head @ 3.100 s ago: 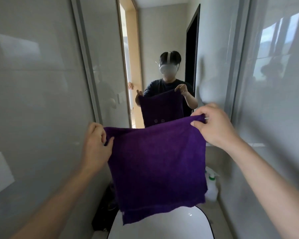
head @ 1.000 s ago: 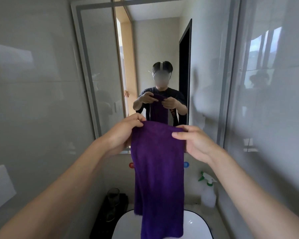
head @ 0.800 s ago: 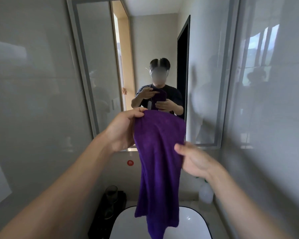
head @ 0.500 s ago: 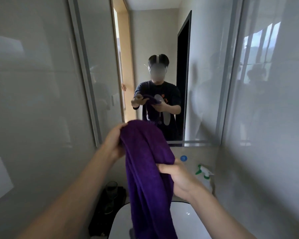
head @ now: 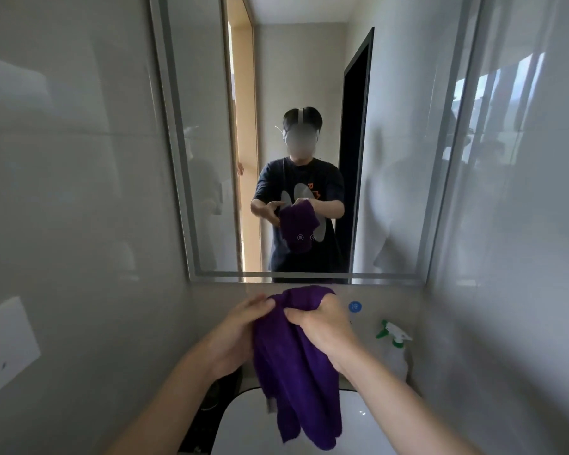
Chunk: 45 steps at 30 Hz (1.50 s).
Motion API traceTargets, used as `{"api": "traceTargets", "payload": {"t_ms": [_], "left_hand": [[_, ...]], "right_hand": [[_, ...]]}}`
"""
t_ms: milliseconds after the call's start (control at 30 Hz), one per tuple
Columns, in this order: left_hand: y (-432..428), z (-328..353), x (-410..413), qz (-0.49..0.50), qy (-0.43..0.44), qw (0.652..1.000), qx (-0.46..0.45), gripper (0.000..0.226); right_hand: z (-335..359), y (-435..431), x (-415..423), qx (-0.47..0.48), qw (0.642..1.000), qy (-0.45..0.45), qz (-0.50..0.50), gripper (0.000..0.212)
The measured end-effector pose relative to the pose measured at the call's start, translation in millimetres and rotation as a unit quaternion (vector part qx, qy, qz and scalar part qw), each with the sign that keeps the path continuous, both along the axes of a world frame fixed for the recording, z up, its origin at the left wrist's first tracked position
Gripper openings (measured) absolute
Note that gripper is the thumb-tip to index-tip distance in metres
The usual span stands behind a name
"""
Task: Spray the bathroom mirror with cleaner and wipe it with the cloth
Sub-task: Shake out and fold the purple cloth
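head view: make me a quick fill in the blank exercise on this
The left hand and the right hand both grip the ____ cloth. The spray bottle stands to the ____ of the cloth, touched by neither hand. The cloth is bunched below the ____, not touching it.
Missing: purple; right; mirror.

Location: domestic bathroom. Indicators: framed wall mirror (head: 309, 77), glossy grey tiled walls (head: 63, 192), white basin (head: 243, 421) below the mirror, wall socket (head: 4, 349), spray bottle (head: 393, 349) standing in the corner beside the basin.
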<state>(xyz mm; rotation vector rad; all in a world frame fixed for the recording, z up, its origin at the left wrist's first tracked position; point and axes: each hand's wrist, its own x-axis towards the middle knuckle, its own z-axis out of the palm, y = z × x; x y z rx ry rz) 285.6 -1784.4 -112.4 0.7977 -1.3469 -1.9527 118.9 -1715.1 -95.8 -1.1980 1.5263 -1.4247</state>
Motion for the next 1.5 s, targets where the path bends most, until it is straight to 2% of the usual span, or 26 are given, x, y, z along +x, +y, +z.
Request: {"api": "traceTargets", "payload": {"t_ms": [67,167,233,400,567,600,667,733,767,800,867,900,1000,1100,1167,1233,1300,1400,1500], "left_hand": [[-1,6,5,0.04,-0.043,0.996,-0.065,0.084],[-7,19,13,0.057,-0.138,0.97,-0.192,0.063],[-11,27,24,0.072,-0.191,0.947,-0.25,0.055],[-20,27,60,0.108,-0.209,0.946,-0.225,0.051],[-26,-1,100,0.147,-0.244,0.938,-0.198,0.054],[-29,-9,107,0.153,-0.266,0.931,-0.2,0.054],[-34,-24,122,0.156,-0.326,0.909,-0.208,0.051],[-38,-38,135,0.145,-0.392,0.881,-0.222,0.042],[-39,-46,142,0.139,-0.422,0.864,-0.237,0.037],[-40,-54,149,0.136,-0.453,0.843,-0.255,0.033],[-39,-70,162,0.137,-0.525,0.788,-0.291,0.027],[-38,-79,167,0.137,-0.557,0.759,-0.308,0.023],[-34,-104,172,0.132,-0.621,0.675,-0.377,0.018],[-32,-118,169,0.171,-0.631,0.611,-0.446,0.017],[-29,-123,168,0.179,-0.646,0.589,-0.451,0.018],[-25,-136,170,0.181,-0.653,0.602,-0.423,0.017],[-12,-163,172,0.19,-0.638,0.649,-0.369,0.015],[29,-227,185,0.171,-0.627,0.706,-0.281,0.043],[77,-293,203,0.052,-0.628,0.755,-0.178,0.073]], "right_hand": [[-6,-4,2,0.015,0.999,-0.031,-0.005,0.01],[-7,-12,5,0.041,0.995,-0.085,0.008,0.011],[-7,-18,8,0.068,0.993,-0.092,0.019,0.019],[-21,-29,28,0.131,0.988,-0.057,0.055,0.035],[-46,-40,56,0.171,0.982,-0.043,0.064,0.046],[-51,-42,63,0.177,0.981,-0.034,0.068,0.052],[-62,-47,80,0.184,0.98,0.007,0.081,0.078],[-75,-52,96,0.179,0.974,0.089,0.106,0.098],[-83,-55,104,0.175,0.965,0.147,0.125,0.091],[-91,-57,111,0.169,0.955,0.201,0.139,0.076],[-109,-60,125,0.139,0.942,0.276,0.134,0.046],[-117,-61,133,0.123,0.936,0.307,0.123,0.038],[-139,-62,151,0.075,0.899,0.425,0.073,0.025],[-153,-65,155,0.004,0.848,0.529,-0.005,0.017],[-160,-68,154,-0.005,0.859,0.512,-0.002,0.018],[-173,-65,157,0.017,0.88,0.476,0.007,0.021],[-200,-51,166,0.037,0.887,0.46,0.024,0.026],[-260,-8,186,0.105,0.886,0.437,0.115,0.04],[-323,43,204,0.211,0.85,0.411,0.255,0.068]]}}
